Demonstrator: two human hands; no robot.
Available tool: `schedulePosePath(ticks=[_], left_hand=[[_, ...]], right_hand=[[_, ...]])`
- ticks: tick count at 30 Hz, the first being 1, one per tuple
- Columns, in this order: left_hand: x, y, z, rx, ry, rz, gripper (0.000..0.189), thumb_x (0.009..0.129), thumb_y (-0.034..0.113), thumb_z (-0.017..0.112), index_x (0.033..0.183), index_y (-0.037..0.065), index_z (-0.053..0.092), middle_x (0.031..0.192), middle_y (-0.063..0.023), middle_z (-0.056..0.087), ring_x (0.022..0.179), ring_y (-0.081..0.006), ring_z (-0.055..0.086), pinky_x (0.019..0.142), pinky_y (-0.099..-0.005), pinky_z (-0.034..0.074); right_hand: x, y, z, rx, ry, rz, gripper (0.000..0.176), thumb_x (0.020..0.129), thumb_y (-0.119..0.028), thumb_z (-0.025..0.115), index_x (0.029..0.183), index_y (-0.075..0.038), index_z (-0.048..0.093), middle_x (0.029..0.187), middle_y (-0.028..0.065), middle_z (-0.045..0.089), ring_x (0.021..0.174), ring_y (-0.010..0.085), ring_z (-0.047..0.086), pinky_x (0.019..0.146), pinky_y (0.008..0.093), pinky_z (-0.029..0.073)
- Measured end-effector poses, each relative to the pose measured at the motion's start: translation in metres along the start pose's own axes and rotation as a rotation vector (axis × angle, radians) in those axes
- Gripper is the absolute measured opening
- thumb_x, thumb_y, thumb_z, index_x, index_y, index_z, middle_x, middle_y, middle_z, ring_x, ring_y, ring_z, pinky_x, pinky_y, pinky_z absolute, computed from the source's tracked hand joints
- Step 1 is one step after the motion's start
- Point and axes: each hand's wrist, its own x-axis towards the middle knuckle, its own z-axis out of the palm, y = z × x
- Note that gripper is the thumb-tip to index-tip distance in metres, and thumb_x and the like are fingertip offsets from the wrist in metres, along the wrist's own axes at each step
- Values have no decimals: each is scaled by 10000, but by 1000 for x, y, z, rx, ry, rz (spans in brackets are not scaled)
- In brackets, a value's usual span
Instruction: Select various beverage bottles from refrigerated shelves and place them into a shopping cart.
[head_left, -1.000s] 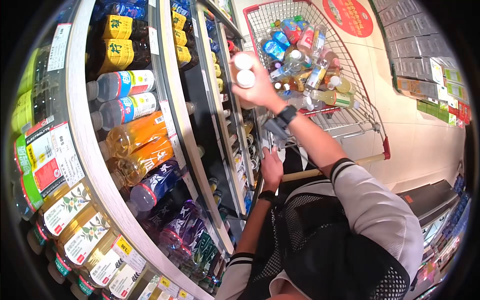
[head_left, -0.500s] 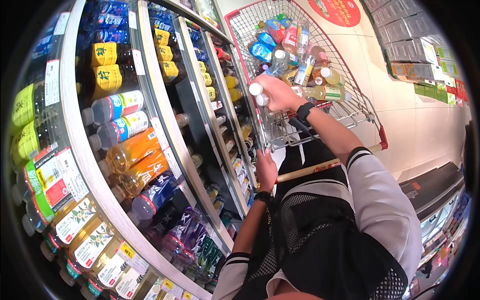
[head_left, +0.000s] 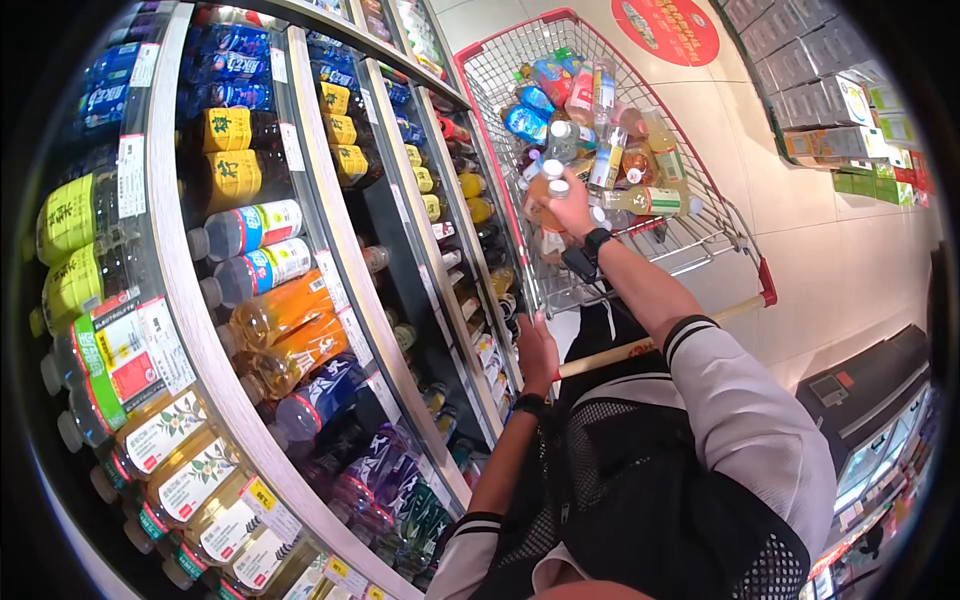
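Note:
My right hand (head_left: 568,207), with a dark band on the wrist, is inside the shopping cart (head_left: 722,205) near its left wall. Its fingers are closed round two bottles (head_left: 548,240) with white caps, whose bodies are partly hidden by the hand. Around it lie several drinks: a clear bottle with a white cap (head_left: 563,140), a yellowish bottle with a green label (head_left: 650,201) and blue packs (head_left: 526,122). My left hand (head_left: 538,352) is at the left end of the cart's handle (head_left: 640,347), fingers stretched forward along the cart's side, with no item visible in it.
Close on the left stand shelves (head_left: 165,250) of bottled drinks, including orange bottles (head_left: 290,325) and yellow-labelled dark bottles (head_left: 232,177). Stacked boxes (head_left: 830,105) are at the upper right. A red round floor sticker (head_left: 668,30) lies beyond the cart, and a dark cabinet (head_left: 865,390) stands at right.
My right hand has moved from over the cart's left rim rightward and down into the basket, still holding the two bottles. My left hand has stayed near the handle's left end.

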Motion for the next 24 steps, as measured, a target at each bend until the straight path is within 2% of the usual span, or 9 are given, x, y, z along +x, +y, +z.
schedulePosePath(ticks=[6,9,13,14,16,18,19,20,24], left_hand=[[-1,-2,1,-81,98,109,359,1085,353,434,1039,-3,454,779,-338,636,821,-578,602,669,-635,415],[0,0,0,-59,85,22,396,1069,413,453,1084,18,476,796,-342,637,836,-577,605,700,-648,437],[4,-18,8,-253,121,108,418,1061,433,475,1050,15,484,751,-315,618,773,-567,599,670,-622,442],[26,-59,38,-386,63,90,381,1051,433,543,991,61,481,644,-102,574,528,-274,582,514,-412,454],[7,-44,7,-878,-220,-91,340,1023,397,627,929,100,491,619,30,499,486,-80,475,452,-268,397],[-4,-51,5,-842,-207,-53,327,1008,363,660,896,90,520,657,14,528,540,-82,523,476,-255,425],[-10,-53,8,-848,-182,-40,318,1010,356,655,901,84,532,671,5,537,569,-88,539,492,-259,436],[-15,-60,14,-848,-155,-35,310,1011,348,650,906,77,544,686,-5,546,597,-94,555,509,-262,447],[-14,-75,36,-783,-86,-94,301,1025,342,616,913,68,561,708,-16,560,623,-113,559,540,-285,457]], right_hand=[[21,-69,-45,-185,-129,-191,367,785,-53,758,1147,-85,708,1168,69,703,1156,223,639,1051,353,460],[30,-100,-129,-344,-168,-227,287,835,-113,724,1113,-46,701,1144,74,701,1131,209,636,1031,352,467],[14,-120,-265,-859,20,-277,421,763,-214,765,1142,-70,652,1170,157,654,1132,350,607,1009,440,468],[-1,-119,-298,-1021,47,-251,481,764,-274,778,1181,-79,638,1187,161,654,1136,348,609,1004,444,470],[-39,-87,-365,-1271,24,41,714,787,-483,797,1314,-54,578,1236,190,639,1183,393,584,1009,522,454],[-92,-76,-397,-1131,50,441,811,811,-632,725,1328,-27,568,1258,247,638,1208,425,582,1018,529,457],[-112,23,-457,-954,-108,418,681,824,-517,737,1213,31,632,1120,281,691,1119,447,638,985,545,484],[-127,9,-456,-957,-60,646,492,817,-357,718,1052,73,679,934,259,717,954,400,711,857,529,562],[-143,-57,-406,-528,167,763,353,791,-219,689,974,82,679,850,194,689,825,299,727,694,460,604]])
